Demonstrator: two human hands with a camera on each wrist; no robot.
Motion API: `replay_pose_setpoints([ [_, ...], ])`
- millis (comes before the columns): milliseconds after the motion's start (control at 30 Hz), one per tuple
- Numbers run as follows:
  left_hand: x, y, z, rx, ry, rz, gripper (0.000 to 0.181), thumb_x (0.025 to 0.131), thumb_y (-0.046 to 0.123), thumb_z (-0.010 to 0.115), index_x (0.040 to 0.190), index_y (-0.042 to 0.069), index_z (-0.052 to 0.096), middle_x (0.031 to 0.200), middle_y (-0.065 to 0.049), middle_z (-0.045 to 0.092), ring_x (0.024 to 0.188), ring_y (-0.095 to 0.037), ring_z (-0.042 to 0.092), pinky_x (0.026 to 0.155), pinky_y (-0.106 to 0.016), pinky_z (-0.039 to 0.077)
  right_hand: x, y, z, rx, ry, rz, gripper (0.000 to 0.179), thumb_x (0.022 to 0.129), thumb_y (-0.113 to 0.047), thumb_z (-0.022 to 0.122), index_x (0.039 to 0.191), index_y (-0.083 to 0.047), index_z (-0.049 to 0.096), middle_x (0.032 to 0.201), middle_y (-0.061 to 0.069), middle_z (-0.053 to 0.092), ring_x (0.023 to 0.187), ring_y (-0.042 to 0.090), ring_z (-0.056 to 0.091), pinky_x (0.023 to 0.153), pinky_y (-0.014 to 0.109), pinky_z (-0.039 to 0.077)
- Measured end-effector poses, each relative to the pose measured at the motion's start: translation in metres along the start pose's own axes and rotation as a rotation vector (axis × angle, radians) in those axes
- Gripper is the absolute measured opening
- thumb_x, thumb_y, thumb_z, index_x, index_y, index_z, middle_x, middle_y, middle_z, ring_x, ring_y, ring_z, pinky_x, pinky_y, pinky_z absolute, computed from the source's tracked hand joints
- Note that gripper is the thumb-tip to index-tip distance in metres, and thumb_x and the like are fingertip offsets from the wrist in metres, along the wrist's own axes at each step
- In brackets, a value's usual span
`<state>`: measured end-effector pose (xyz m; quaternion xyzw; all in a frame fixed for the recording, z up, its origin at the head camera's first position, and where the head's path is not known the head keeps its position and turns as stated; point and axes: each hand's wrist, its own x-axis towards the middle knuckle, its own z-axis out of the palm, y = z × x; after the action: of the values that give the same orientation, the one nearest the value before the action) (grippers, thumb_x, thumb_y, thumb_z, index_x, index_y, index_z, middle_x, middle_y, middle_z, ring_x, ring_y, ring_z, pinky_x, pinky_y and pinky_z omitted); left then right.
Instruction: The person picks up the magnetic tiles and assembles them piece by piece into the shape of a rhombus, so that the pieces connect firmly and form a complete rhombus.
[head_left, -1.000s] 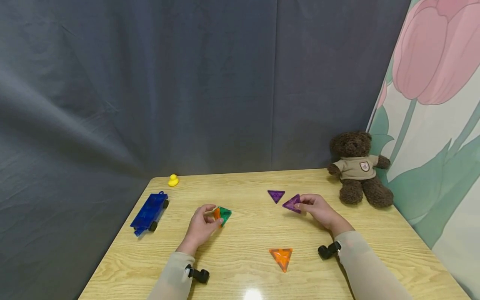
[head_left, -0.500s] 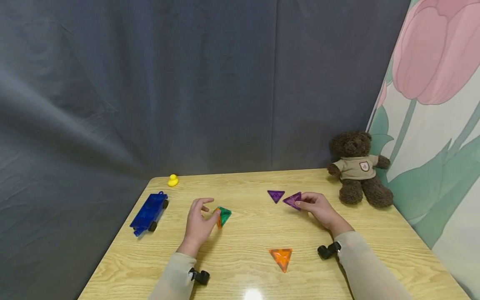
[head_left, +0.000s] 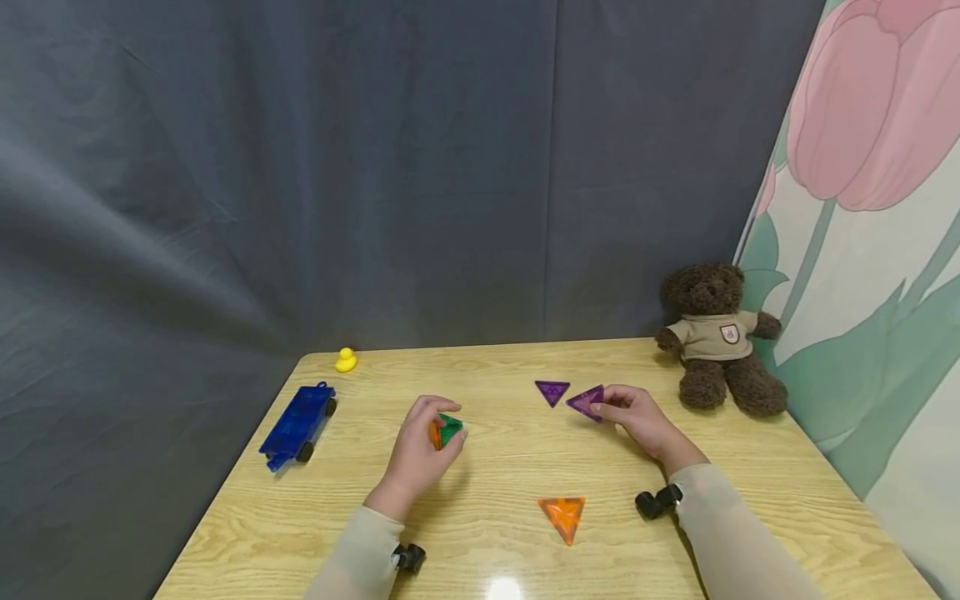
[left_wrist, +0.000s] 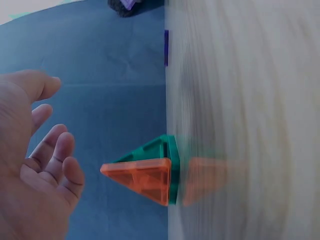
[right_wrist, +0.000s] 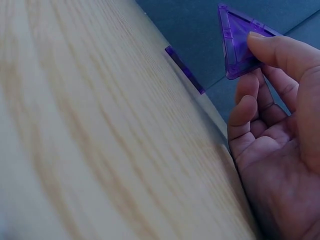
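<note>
– Left hand (head_left: pixel 420 454)?
– Fingers (left_wrist: pixel 63 146) loosely parted, holding nothing, near the pyramid (left_wrist: pixel 145 176) on the bench (head_left: pixel 487 500), toward its left edge
– Right hand (head_left: pixel 639 423)?
– Pinching a purple triangle (head_left: pixel 582 403), nearer the far edge

On your L, nr the table (head_left: pixel 480 483) edge, you've a blue toy base (head_left: pixel 296 423) w/ blk wheels (head_left: pixel 304 452) visible on its R side & a small loop (head_left: pixel 322 384) at the far end. Yellow duck (head_left: pixel 346 362) sits beyond it, nr the back L corner. Far R you've a dk brown teddy bear (head_left: pixel 712 329), seated, tan shirt (head_left: pixel 705 343) w/ chest badge (head_left: pixel 730 334). Behind the table, a dk blue-grey curtain (head_left: pixel 420 183); on your R, a wall (head_left: pixel 862 258) w/ pink tulip (head_left: pixel 840 108) & green leaves (head_left: pixel 847 408).
</note>
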<state>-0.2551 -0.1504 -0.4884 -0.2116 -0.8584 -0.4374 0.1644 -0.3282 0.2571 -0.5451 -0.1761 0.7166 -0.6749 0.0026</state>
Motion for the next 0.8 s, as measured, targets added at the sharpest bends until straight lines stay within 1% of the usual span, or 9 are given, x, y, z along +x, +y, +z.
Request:
replay_pose_setpoints([
  [100,0.0,0.005,0.003,-0.033,-0.052,0.002,0.036,0.095,0.015,0.08,0.128,0.022,0.066,0.133,0.006,0.053,0.103,-0.033,0.059,0.087,-0.052,0.056,0.0,0.0,0.0,-0.003,-0.007,-0.018,0.02,0.101,-0.004,0.07,0.102,0.015,0.064,0.085,0.001,0.068,0.074,0.015,0.056,0.064,0.029,0.049],
  [200,-0.001,0.009,0.008,-0.044,-0.11,0.003,0.038,0.096,0.017,0.079,0.13,0.022,0.064,0.135,0.008,0.052,0.104,-0.028,0.058,0.088,-0.052,0.055,0.0,0.0,-0.001,0.001,-0.006,-0.019,0.021,0.101,-0.004,0.069,0.101,0.016,0.062,0.083,0.0,0.066,0.073,0.016,0.055,0.063,0.029,0.049],
  [333,-0.004,0.016,0.016,-0.019,-0.201,0.012,0.04,0.098,0.023,0.078,0.134,0.026,0.063,0.137,0.013,0.052,0.105,-0.016,0.056,0.082,-0.038,0.054,-0.001,0.0,-0.001,0.013,0.007,0.002,0.022,0.101,-0.006,0.07,0.099,0.014,0.061,0.08,-0.001,0.064,0.072,0.017,0.055,0.063,0.029,0.048],
  [400,-0.005,0.019,0.019,-0.01,-0.248,0.024,0.041,0.098,0.024,0.078,0.135,0.027,0.062,0.139,0.013,0.052,0.105,-0.013,0.056,0.078,-0.035,0.053,-0.001,0.0,0.0,0.014,0.01,0.004,0.022,0.101,-0.006,0.07,0.099,0.014,0.06,0.08,-0.001,0.063,0.071,0.017,0.054,0.062,0.029,0.049],
  [433,-0.005,0.021,0.021,-0.014,-0.272,0.025,0.041,0.098,0.024,0.078,0.135,0.028,0.062,0.14,0.013,0.052,0.105,-0.013,0.057,0.077,-0.034,0.053,-0.001,0.0,0.0,0.014,0.009,0.002,0.022,0.101,-0.006,0.07,0.098,0.014,0.06,0.08,-0.001,0.063,0.071,0.016,0.054,0.063,0.028,0.049],
  [533,-0.006,0.026,0.028,-0.041,-0.333,0.04,0.042,0.098,0.023,0.078,0.136,0.027,0.062,0.141,0.009,0.052,0.105,-0.017,0.058,0.082,-0.039,0.055,-0.001,0.0,0.0,0.015,0.007,-0.007,0.023,0.101,-0.005,0.069,0.098,0.016,0.058,0.08,-0.001,0.063,0.071,0.016,0.054,0.062,0.028,0.049],
  [633,-0.008,0.031,0.033,-0.047,-0.379,0.034,0.042,0.098,0.022,0.077,0.137,0.028,0.062,0.142,0.009,0.052,0.105,-0.021,0.059,0.088,-0.042,0.056,-0.001,-0.001,0.0,0.022,0.004,-0.007,0.024,0.101,-0.004,0.069,0.097,0.017,0.057,0.08,-0.001,0.063,0.071,0.015,0.054,0.062,0.028,0.049],
  [733,-0.009,0.035,0.039,-0.036,-0.422,0.022,0.043,0.099,0.025,0.077,0.138,0.032,0.061,0.142,0.013,0.051,0.106,-0.021,0.06,0.089,-0.04,0.055,-0.001,-0.001,0.0,0.028,0.002,-0.003,0.025,0.101,-0.004,0.069,0.097,0.017,0.056,0.081,-0.001,0.063,0.072,0.015,0.054,0.062,0.028,0.049],
  [800,-0.01,0.037,0.042,-0.023,-0.453,0.025,0.044,0.099,0.026,0.076,0.139,0.031,0.06,0.141,0.015,0.05,0.106,-0.019,0.059,0.089,-0.037,0.055,-0.001,-0.001,-0.001,0.028,0.005,0.0,0.025,0.102,-0.005,0.068,0.097,0.017,0.056,0.081,-0.001,0.062,0.072,0.014,0.055,0.063,0.028,0.049],
])
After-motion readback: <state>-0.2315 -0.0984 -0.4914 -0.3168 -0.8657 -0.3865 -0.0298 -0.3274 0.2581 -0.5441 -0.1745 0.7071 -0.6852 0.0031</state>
